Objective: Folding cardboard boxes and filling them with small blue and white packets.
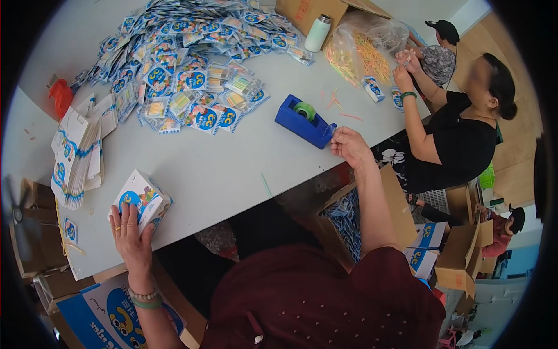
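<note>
My left hand (132, 235) lies on a small white and blue carton (145, 195) near the table's front edge. Its fingers are stretched over the printed face, with the thumb apart. To the right stands a blue tape dispenser (299, 123) with a green-cored roll of tape (304, 110). My right hand (350, 145) is at the dispenser's cutting end, thumb and fingers pinched on a short piece of clear tape (330, 129).
A large heap of small printed packets (197, 58) covers the table's back. Flattened cartons (78, 154) stack at the left. A bottle (317, 33) stands beside bagged coloured sticks (363, 55). A co-worker (459, 116) sits at the right; an open box (349, 221) of blue packets stands below.
</note>
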A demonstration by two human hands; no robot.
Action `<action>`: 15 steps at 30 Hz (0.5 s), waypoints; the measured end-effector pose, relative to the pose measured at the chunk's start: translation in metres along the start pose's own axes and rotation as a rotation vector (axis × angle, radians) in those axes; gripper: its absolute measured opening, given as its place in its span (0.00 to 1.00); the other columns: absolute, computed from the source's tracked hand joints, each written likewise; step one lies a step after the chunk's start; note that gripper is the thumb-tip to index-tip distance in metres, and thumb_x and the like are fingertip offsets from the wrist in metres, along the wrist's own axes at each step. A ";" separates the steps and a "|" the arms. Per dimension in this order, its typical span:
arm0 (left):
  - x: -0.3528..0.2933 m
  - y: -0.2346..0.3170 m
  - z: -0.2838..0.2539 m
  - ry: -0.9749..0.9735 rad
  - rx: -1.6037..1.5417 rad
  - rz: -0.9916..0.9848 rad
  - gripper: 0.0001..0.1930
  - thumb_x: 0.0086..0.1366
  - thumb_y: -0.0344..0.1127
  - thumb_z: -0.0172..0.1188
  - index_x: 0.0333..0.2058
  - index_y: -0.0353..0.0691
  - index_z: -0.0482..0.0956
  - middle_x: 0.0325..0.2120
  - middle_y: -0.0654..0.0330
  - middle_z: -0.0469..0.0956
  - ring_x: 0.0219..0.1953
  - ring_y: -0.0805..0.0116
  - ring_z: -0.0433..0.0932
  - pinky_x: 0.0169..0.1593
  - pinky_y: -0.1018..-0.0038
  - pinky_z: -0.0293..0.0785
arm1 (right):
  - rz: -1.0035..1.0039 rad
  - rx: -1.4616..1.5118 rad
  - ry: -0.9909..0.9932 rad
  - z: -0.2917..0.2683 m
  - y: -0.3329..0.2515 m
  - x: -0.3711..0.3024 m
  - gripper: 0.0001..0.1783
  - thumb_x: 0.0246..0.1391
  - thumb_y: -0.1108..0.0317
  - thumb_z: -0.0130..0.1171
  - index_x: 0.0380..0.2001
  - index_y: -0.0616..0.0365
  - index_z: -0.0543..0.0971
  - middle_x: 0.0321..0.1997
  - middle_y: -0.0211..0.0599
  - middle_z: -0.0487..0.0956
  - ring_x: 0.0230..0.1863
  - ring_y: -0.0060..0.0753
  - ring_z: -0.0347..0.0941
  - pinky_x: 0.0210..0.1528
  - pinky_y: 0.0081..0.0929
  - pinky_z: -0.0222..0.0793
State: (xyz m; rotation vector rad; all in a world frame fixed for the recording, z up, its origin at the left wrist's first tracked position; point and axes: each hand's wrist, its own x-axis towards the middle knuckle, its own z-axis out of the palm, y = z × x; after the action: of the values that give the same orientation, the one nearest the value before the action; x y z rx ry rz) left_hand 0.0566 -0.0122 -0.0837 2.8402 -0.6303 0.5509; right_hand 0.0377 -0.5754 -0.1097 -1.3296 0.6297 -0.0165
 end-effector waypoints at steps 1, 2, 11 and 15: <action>-0.006 -0.001 0.002 -0.005 0.016 -0.025 0.29 0.57 0.36 0.62 0.58 0.36 0.66 0.57 0.52 0.67 0.65 0.45 0.55 0.67 0.54 0.48 | -0.017 0.012 -0.009 0.007 0.001 0.004 0.03 0.52 0.69 0.57 0.27 0.54 0.73 0.24 0.30 0.74 0.23 0.24 0.70 0.28 0.24 0.69; -0.006 -0.002 0.004 0.036 0.017 0.005 0.28 0.56 0.35 0.63 0.56 0.35 0.68 0.55 0.51 0.69 0.63 0.44 0.57 0.65 0.53 0.51 | -0.047 -0.118 0.063 0.007 0.006 0.007 0.03 0.49 0.71 0.57 0.26 0.55 0.73 0.22 0.30 0.73 0.21 0.24 0.69 0.25 0.24 0.68; 0.016 0.032 0.029 0.220 0.152 -0.065 0.27 0.53 0.42 0.65 0.50 0.34 0.72 0.49 0.49 0.71 0.54 0.35 0.66 0.58 0.46 0.61 | -0.194 -0.285 0.136 0.074 0.030 -0.077 0.02 0.46 0.74 0.53 0.23 0.57 0.72 0.15 0.28 0.68 0.14 0.20 0.63 0.15 0.18 0.56; 0.009 0.031 0.036 0.283 0.257 -0.170 0.27 0.54 0.43 0.64 0.49 0.33 0.72 0.49 0.48 0.71 0.54 0.34 0.66 0.56 0.46 0.62 | -0.316 -0.218 -0.399 0.232 0.027 -0.116 0.04 0.50 0.74 0.51 0.23 0.58 0.70 0.19 0.28 0.68 0.21 0.19 0.64 0.24 0.18 0.61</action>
State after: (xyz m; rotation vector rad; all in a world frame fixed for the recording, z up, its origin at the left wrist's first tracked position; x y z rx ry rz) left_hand 0.0616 -0.0525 -0.1106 2.9250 -0.2815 1.0437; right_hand 0.0329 -0.3192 -0.0624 -1.5782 0.0809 0.0608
